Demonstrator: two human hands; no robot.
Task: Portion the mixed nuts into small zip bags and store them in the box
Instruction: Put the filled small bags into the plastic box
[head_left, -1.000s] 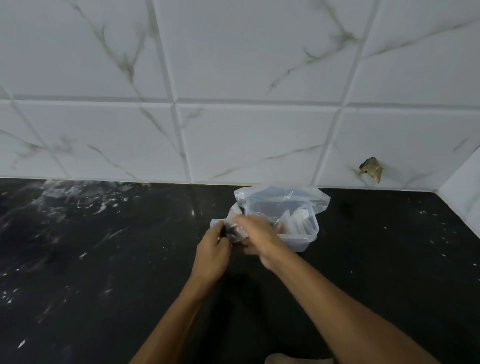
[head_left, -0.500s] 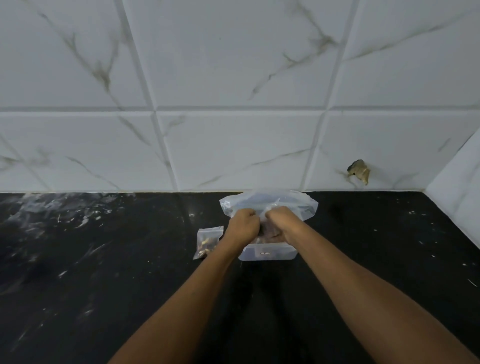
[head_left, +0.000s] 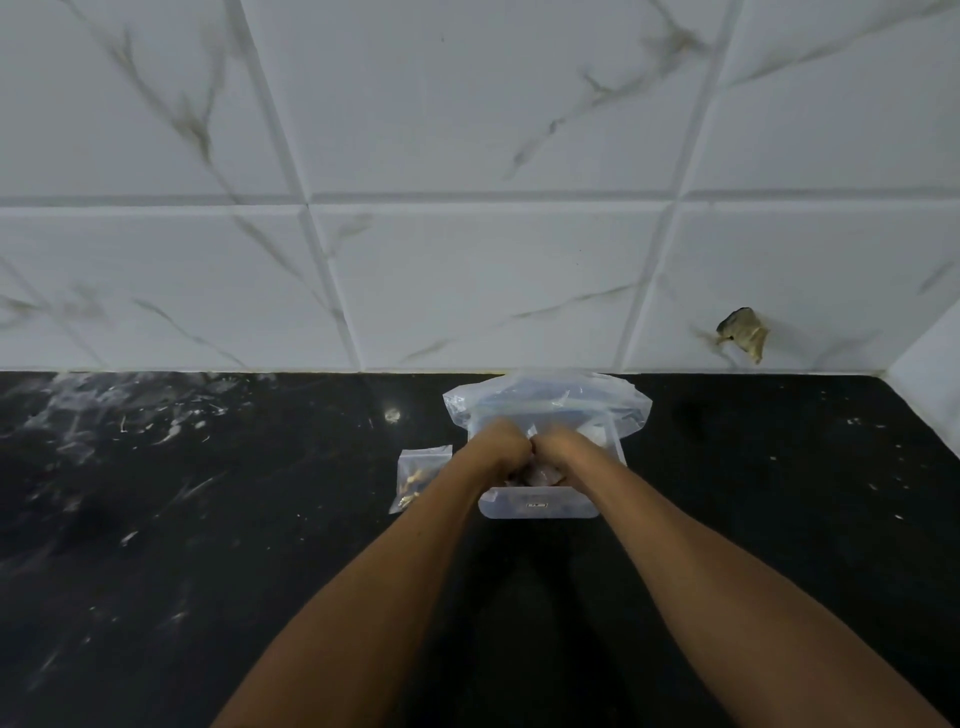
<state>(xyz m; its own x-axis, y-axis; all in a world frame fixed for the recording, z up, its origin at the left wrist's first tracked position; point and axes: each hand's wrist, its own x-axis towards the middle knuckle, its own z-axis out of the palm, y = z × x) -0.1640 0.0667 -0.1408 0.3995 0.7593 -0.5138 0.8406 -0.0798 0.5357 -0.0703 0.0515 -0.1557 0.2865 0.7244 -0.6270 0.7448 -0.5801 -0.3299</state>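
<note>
White marble-veined wall tiles (head_left: 467, 291) are rising behind a black speckled stone counter (head_left: 208, 545). Near the wall, a clear rectangular plastic box (head_left: 540, 506) is sitting on the counter, with a large clear plastic bag (head_left: 550, 400) bulging over its far side. Both fists are meeting over the box: the left hand (head_left: 501, 449) and right hand (head_left: 563, 449) are curling tight, though what they are gripping is hidden. A small clear zip bag of mixed nuts (head_left: 415, 475) is lying just left of the box.

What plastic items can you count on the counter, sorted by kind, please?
Small zip bag with nuts: 1
Large clear bag: 1
Clear box: 1
Total: 3
Whatever both hands hold is hidden.
</note>
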